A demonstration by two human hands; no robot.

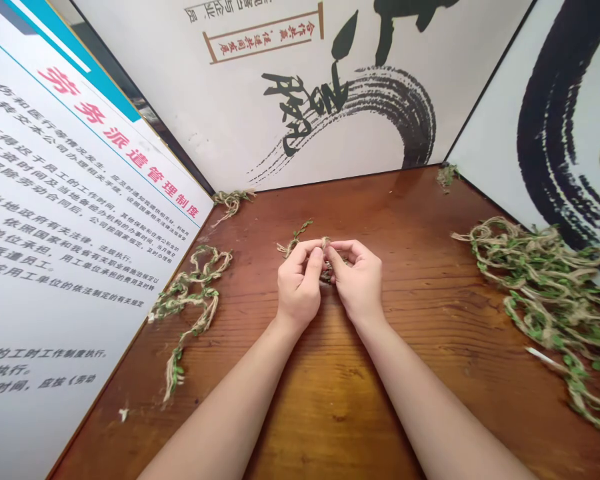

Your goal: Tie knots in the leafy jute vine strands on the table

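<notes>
Twine strand with green leaves (325,242), one: pinched by left hand (300,287) and right hand (363,283), fingertips together, over the middle of the wooden table (330,400). Neither hand nearer. Leafy end (300,231), seemingly the same strand's: towards the table's far edge; full long axis hidden. Leafy twine heap (545,280): table's right side. Smaller tangle (211,308): table's left.

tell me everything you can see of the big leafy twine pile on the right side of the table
The big leafy twine pile lies loosely tangled on the brown wooden table, by the panel with a thick black brushstroke. Tan, rope-like strands loop over one another, set with small green leaves. One strand trails toward the viewer, near a thin white stick. Neither hand touches it.
</notes>
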